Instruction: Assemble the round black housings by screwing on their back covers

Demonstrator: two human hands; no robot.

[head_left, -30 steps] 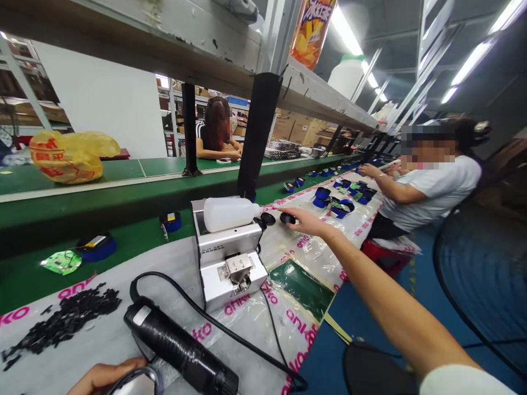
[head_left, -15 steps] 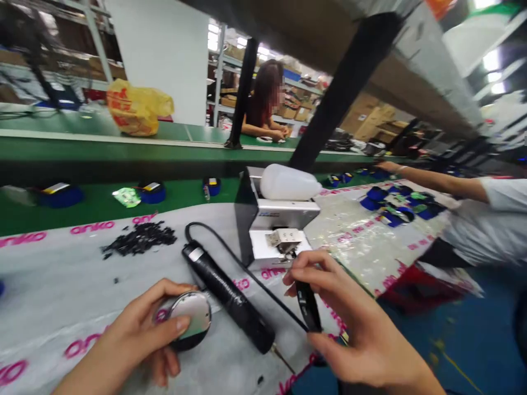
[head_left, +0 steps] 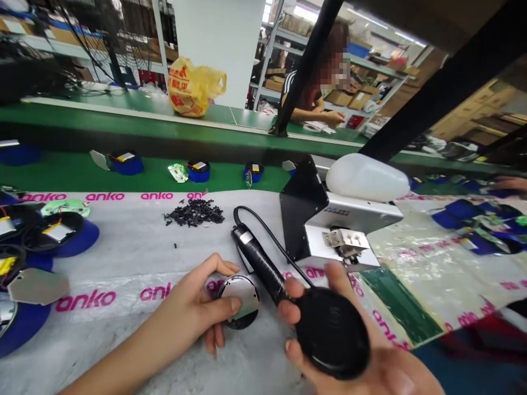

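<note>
My left hand (head_left: 201, 307) grips a small round disc (head_left: 246, 299) with a silvery face and a dark rim, thumb laid across its face. In my right hand (head_left: 370, 356) is a black round cover (head_left: 332, 332), its flat face turned up toward me and my fingers around its edge. Between the hands, partly hidden by the black cover, a black electric screwdriver (head_left: 261, 263) lies on the sheeted bench. Behind my right hand stands a silver and black machine (head_left: 352, 214) with a metal block on its front and a white plastic bottle (head_left: 364, 176) lying on top.
A pile of small black pieces (head_left: 195, 212) lies on the printed white sheet (head_left: 123, 274). Blue round housings (head_left: 78, 236) with wires and batteries crowd the left; others line the green belt (head_left: 156, 174). A yellow bag (head_left: 191, 90) and a person (head_left: 313, 104) are across the bench.
The view has swung to the right. My right hand has turned the black cover from edge-on to face-up and brought it nearer. My left hand still holds the silvery disc.
</note>
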